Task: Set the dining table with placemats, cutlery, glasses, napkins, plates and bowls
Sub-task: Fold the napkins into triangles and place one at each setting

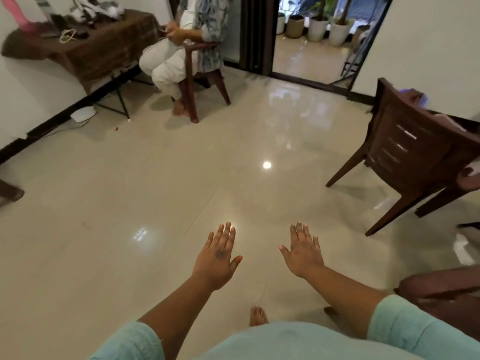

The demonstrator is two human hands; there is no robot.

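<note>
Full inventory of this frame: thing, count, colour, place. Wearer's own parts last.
side table: 1, dark brown, far left against the wall, cluttered with blurred items
seated person: 1, in white trousers, on a brown chair beside that table
empty chair: 1, dark brown, right side
potted plants: several, pale pots, beyond the doorway at the top
white device: 1, on the floor by the left wall
floor: glossy beige tiles
tableware: none in view
left hand: fingers straight, holding nothing, above the floor
right hand: likewise, holding nothing
sleeves: 2, light teal, bottom edge
</note>
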